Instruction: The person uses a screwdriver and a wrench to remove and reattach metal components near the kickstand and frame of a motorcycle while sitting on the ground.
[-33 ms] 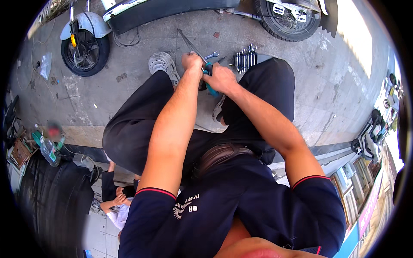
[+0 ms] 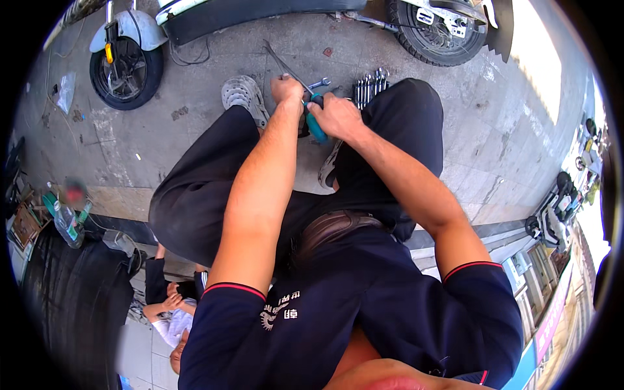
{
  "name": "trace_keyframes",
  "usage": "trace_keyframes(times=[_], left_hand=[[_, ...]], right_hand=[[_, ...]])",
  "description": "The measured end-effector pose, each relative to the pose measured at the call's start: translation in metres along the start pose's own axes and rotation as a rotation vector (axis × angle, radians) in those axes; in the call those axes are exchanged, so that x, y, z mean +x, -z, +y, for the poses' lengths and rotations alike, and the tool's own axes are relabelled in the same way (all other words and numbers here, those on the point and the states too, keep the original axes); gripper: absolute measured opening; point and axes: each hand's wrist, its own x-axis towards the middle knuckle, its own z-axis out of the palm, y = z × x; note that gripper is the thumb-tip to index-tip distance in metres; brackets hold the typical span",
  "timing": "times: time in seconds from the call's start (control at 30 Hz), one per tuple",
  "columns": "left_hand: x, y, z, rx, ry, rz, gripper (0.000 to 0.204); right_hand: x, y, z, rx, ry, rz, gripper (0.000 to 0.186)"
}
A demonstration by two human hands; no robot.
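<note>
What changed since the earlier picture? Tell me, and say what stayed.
Little: the right hand has edged slightly rightward, away from the left hand, and more of the teal handle shows. The view has tilted slightly. Nothing was clearly taken up or let go. The loose wrench and wrench set stayed put.

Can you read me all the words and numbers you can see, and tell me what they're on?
Dark navy cloth shirt with red sleeve trim: white lettering beside a spiky white emblem; I won't copy it out.
Long pink-and-blue sign: pale marks, too blurred to read.
Clear plastic bottle with a greenish label: too small to read.
</note>
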Motion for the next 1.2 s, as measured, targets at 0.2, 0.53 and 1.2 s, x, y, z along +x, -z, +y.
trace_keyframes(times=[0.2, 0.53, 1.2], left_hand=[[0.061, 0.035, -0.063, 0.286, -0.118, 0.292, 0.028], [-0.007, 0.042, -0.019, -0.254, -0.372, 0.226, 0.032], [-0.213, -0.039, 0.026, 0.092, -0.362, -0.742, 0.045]], right_hand=[[-0.069, 0.117, 0.019, -0.284, 0.374, 0.187, 0.029], [-0.148, 0.188, 0.075, -0.237, 0.314, 0.411, 0.039], [-0.136, 0.094, 0.122, -0.214, 0.397, 0.634, 0.057]])
